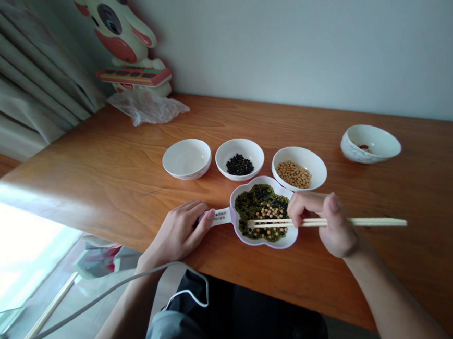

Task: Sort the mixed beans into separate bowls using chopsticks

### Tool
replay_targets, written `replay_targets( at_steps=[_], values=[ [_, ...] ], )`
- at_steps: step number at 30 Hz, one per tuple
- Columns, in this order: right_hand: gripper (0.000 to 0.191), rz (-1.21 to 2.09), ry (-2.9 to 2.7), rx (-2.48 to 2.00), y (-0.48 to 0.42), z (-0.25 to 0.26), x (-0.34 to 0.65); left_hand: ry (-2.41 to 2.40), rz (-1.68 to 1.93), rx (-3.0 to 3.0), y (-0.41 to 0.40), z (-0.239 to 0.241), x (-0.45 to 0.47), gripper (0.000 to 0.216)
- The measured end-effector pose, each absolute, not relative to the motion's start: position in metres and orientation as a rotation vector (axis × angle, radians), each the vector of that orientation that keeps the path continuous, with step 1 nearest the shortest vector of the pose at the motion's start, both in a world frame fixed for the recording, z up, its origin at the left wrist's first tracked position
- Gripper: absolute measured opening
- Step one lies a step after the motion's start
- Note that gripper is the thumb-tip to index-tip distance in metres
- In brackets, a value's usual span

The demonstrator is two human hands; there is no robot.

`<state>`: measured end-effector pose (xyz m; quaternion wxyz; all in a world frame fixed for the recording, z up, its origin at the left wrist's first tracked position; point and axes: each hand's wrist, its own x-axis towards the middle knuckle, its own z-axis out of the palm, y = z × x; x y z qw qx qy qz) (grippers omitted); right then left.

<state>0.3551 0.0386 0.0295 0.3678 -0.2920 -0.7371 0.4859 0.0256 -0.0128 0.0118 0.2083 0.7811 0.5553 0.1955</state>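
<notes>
Chopsticks at mixed beans, lobed dish

Nearest: gray cable looped across view past L forearm; dark clothing below table edge.

L hand rested on wooden table, thumb and fingers closed on dish handle, which bore a printed white strip. R hand was clamped on chopsticks, approx. mid-length, over dish's R side. Tips sat close tog. among beans, L part of dish; whether a bean was pinched could not be told.

Dish stood on table betw. hands, white w/ purplish outer edge. Contents: green and black beans, tan ones mostly toward ctr. and near side.

Just beyond dish, three white bowls in a row: L bowl, plain white interior visible; ctr. bowl w/ black beans; R bowl w/ tan beans.

Farther, R: fourth bowl, small reddish-brown matter inside. Far L: clear plastic bag before cow toy w/ keyboard; pale wall behind.
</notes>
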Motion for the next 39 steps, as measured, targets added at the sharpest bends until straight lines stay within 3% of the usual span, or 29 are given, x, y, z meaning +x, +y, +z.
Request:
replay_targets(
  at_steps=[39],
  values=[
    [0.074, 1.214, -1.845, -0.768, 0.0392, 0.0224, 0.3503, 1.541, 0.547, 2.152, -0.0127, 0.0119, 0.0252, 0.036]
  ],
)
